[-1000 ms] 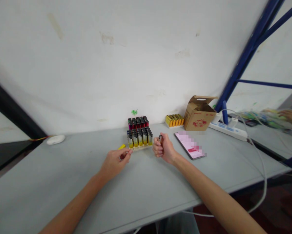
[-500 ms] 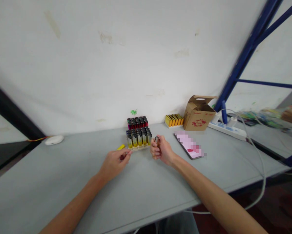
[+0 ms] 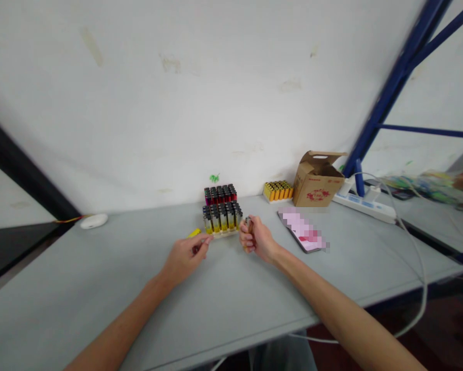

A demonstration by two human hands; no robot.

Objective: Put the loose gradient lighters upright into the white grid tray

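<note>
My right hand (image 3: 257,239) is closed around a lighter (image 3: 248,221), whose dark metal top shows above the fist. My left hand (image 3: 187,256) has its fingers pinched together by the front left corner of a pale tray (image 3: 226,234); what they hold, if anything, is too small to tell. Yellow-bottomed lighters (image 3: 224,219) with black tops stand upright in that tray. Behind them stand red and purple lighters (image 3: 220,194). A yellow object (image 3: 194,233) lies just beyond my left fingers.
At the back right are a tray of yellow-orange lighters (image 3: 278,191) and an open cardboard box (image 3: 316,185). A phone (image 3: 303,230) lies right of my right hand. Further right are a power strip (image 3: 366,205) and a white cable. A white oval device (image 3: 94,221) sits left. Another person's blurred hand shows far right.
The whole view has shifted slightly. Both of my hands keep nearly the same pose, the right one still around the lighter. The other person's hand at the far right has blurred with motion.
</note>
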